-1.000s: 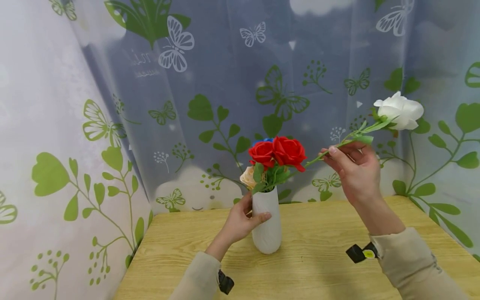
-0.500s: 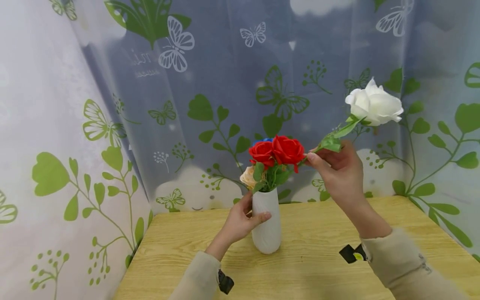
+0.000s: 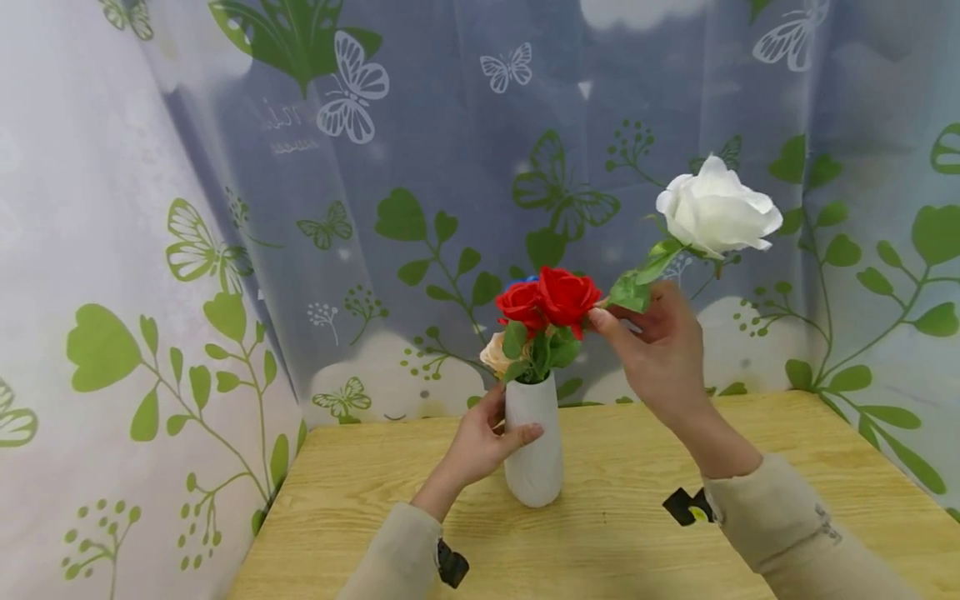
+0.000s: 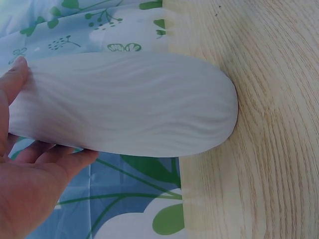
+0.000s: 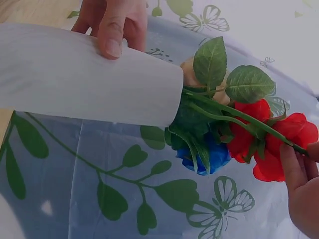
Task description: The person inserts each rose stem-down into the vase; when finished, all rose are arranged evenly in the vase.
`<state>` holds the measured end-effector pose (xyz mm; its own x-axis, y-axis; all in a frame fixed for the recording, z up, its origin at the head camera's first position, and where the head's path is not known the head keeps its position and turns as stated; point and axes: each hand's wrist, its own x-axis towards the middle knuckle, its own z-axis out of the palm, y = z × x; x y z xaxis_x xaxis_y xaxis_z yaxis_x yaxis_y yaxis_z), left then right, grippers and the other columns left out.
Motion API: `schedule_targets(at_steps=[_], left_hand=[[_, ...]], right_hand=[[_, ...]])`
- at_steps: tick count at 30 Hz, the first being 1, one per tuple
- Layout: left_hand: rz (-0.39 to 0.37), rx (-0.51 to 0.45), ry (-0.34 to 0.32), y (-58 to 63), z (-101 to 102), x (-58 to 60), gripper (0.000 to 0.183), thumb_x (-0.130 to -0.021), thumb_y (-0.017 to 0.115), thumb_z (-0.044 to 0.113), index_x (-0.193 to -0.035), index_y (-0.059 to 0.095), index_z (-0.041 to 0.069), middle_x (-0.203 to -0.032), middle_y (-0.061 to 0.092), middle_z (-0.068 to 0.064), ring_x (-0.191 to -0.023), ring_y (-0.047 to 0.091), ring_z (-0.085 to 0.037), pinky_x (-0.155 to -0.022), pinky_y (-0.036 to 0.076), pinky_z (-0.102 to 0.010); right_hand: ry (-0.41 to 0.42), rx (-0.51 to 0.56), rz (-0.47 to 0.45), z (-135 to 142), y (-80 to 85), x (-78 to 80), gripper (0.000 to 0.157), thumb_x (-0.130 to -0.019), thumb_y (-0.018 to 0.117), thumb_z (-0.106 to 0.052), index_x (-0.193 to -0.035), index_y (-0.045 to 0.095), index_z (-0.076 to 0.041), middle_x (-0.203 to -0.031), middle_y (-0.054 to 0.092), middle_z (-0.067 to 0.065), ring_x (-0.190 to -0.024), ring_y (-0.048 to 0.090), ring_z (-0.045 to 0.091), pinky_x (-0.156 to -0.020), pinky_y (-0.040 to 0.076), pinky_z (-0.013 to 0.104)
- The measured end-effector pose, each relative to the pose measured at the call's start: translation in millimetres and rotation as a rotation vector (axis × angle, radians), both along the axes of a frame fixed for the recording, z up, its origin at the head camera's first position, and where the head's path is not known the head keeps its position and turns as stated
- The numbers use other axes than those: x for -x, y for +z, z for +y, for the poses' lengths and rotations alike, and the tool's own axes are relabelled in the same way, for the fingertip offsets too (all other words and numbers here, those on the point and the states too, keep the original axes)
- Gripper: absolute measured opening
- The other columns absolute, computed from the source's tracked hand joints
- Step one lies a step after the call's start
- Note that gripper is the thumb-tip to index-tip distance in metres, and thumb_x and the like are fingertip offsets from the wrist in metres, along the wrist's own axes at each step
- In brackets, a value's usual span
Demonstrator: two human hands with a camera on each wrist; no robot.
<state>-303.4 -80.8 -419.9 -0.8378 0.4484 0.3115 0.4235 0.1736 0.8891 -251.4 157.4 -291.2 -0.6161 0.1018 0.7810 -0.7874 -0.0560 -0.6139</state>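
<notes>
My left hand (image 3: 480, 437) grips the upper part of a white vase (image 3: 534, 450) that stands upright on the table. In the left wrist view its thumb and fingers lie on either side of the ridged vase wall (image 4: 149, 104). My right hand (image 3: 663, 358) pinches the green stem of a white rose (image 3: 718, 208), just below its leaves. The right wrist view has this stem (image 5: 259, 124) slanting from the fingers to the vase mouth. Two red roses (image 3: 566, 296), a cream rose (image 3: 497, 354) and a blue flower (image 5: 202, 157) stand in the vase.
A wooden table (image 3: 360, 517) carries the vase. Behind and at both sides hangs a curtain (image 3: 450, 192) printed with leaves and butterflies. Green rose leaves (image 5: 249, 83) spread out beside the vase mouth.
My right hand has moved left and slightly down with the white rose, bringing it closer to the red roses. The left hand and vase have stayed in place.
</notes>
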Motion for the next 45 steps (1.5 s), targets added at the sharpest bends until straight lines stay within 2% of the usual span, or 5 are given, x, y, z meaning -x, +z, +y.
schedule_targets(at_steps=[8, 15, 19, 32, 45], left_hand=[[0.011, 0.006, 0.002, -0.8, 1.5, -1.3, 0.069, -0.099, 0.078, 0.028, -0.159, 0.045, 0.022, -0.146, 0.063, -0.011, -0.130, 0.065, -0.030, -0.104, 0.058, -0.045], [0.021, 0.005, 0.004, -0.6, 3.6, 0.9, 0.077, -0.098, 0.078, 0.026, -0.164, 0.038, 0.022, -0.147, 0.063, -0.011, -0.132, 0.064, -0.030, -0.106, 0.058, -0.046], [0.026, 0.005, -0.001, 0.6, 4.0, 1.5, 0.077, -0.098, 0.078, 0.026, -0.164, 0.038, 0.023, -0.147, 0.063, -0.010, -0.132, 0.065, -0.029, -0.105, 0.058, -0.046], [0.020, 0.001, 0.004, 0.7, 2.0, -0.2, 0.063, -0.098, 0.078, 0.025, -0.154, 0.049, 0.019, -0.144, 0.065, -0.010, -0.130, 0.066, -0.030, -0.104, 0.059, -0.046], [0.002, -0.007, -0.008, -1.8, -0.5, 1.3, 0.063, -0.099, 0.078, 0.028, -0.155, 0.049, 0.019, -0.145, 0.064, -0.010, -0.130, 0.065, -0.029, -0.104, 0.059, -0.043]], right_hand=[[-0.135, -0.280, -0.267, -17.2, -22.8, 5.4, 0.022, -0.097, 0.075, -0.004, -0.106, 0.056, 0.003, -0.115, 0.073, 0.012, -0.104, 0.072, -0.002, -0.089, 0.061, 0.022], [-0.184, -0.358, -0.308, -28.9, -45.1, 14.7, 0.018, -0.097, 0.076, -0.010, -0.112, 0.068, -0.003, -0.114, 0.078, 0.016, -0.107, 0.077, 0.027, -0.088, 0.063, 0.030], [-0.243, -0.381, -0.295, -30.4, -44.5, 14.9, 0.010, -0.097, 0.075, -0.014, -0.103, 0.072, -0.006, -0.104, 0.080, 0.012, -0.098, 0.078, 0.025, -0.082, 0.062, 0.027], [-0.232, -0.267, -0.326, -23.1, -26.6, 10.8, 0.024, -0.095, 0.081, -0.017, -0.113, 0.076, -0.002, -0.106, 0.079, 0.017, -0.089, 0.072, -0.003, -0.078, 0.060, 0.019], [-0.191, -0.158, -0.245, -27.9, -16.4, 9.4, 0.021, -0.100, 0.071, -0.008, -0.116, 0.078, 0.005, -0.100, 0.078, 0.025, -0.078, 0.074, 0.003, -0.074, 0.061, 0.019]])
